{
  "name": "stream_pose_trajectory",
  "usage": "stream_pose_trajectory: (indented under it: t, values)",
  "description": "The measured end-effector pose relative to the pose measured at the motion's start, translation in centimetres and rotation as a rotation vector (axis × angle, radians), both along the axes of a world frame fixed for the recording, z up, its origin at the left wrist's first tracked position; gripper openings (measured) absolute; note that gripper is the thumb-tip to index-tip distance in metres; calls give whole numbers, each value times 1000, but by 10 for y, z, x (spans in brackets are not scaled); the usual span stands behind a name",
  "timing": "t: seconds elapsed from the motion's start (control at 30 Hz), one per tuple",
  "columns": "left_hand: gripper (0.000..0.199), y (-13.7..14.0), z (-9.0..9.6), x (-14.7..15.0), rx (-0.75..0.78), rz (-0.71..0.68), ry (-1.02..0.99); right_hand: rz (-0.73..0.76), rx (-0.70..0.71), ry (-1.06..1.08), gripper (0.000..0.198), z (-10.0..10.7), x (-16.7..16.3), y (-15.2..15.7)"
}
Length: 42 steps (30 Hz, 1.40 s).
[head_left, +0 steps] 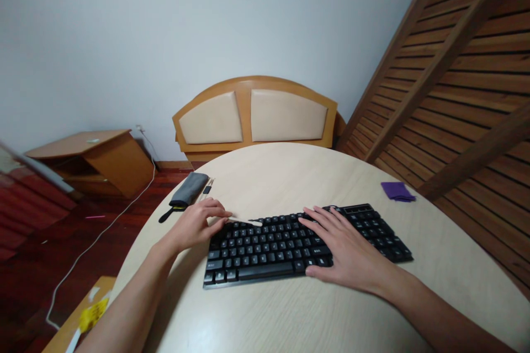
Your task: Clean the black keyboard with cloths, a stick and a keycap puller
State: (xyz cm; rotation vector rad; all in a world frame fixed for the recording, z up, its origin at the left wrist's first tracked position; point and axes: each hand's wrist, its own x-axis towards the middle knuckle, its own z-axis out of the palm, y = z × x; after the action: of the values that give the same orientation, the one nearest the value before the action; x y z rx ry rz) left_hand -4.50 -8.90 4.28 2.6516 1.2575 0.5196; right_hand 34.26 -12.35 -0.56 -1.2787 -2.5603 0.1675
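A black keyboard [265,248] lies on the round pale wooden table [298,176], its lower edge towards me. My left hand [202,220] pinches a cotton swab [246,222], a thin pale stick with a thicker white end. That white end is over the top row of keys, left of the middle. Fingers spread, my right hand [345,251] rests across the right part of the keyboard and hides some keys. Its thumb reaches the lower edge.
Beyond my left hand lie a grey pouch [189,190] with a black loop and some thin sticks [207,190]. A folded purple cloth [398,191] is at the table's right. Behind stands a wooden headboard [246,85]; a white cable [105,229] crosses the floor.
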Motion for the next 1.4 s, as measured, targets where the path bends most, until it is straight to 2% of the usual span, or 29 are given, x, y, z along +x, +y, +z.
stream_pose_trajectory:
  t: [0.37, 0.57, 0.8, 0.97, 1.07, 1.17, 1.4]
  values:
    - [42, -7, -12, 28, -16, -88, 26, 2, -15, 41, 88, 1, -2, -1]
    - [39, -13, -14, 39, 19, -62, 72, -15, -25, 53, 93, 1, -4, 0]
    - [29, -4, -13, 20, 98, 21, 52, -62, 30, 82, 94, -5, -7, 0]
    - [28, 1, -18, 6, 74, 68, 6, -100, 63, 102, 94, -9, -8, 1]
    - [28, 3, -20, -1, 59, 113, -5, -100, 57, 111, 86, -5, -5, 2]
    - [28, 5, -20, -8, 57, 136, -7, -83, 46, 114, 79, 0, 5, 5]
    - [28, 11, -18, -26, 77, 227, 35, -145, 64, 55, 82, 0, 35, 17]
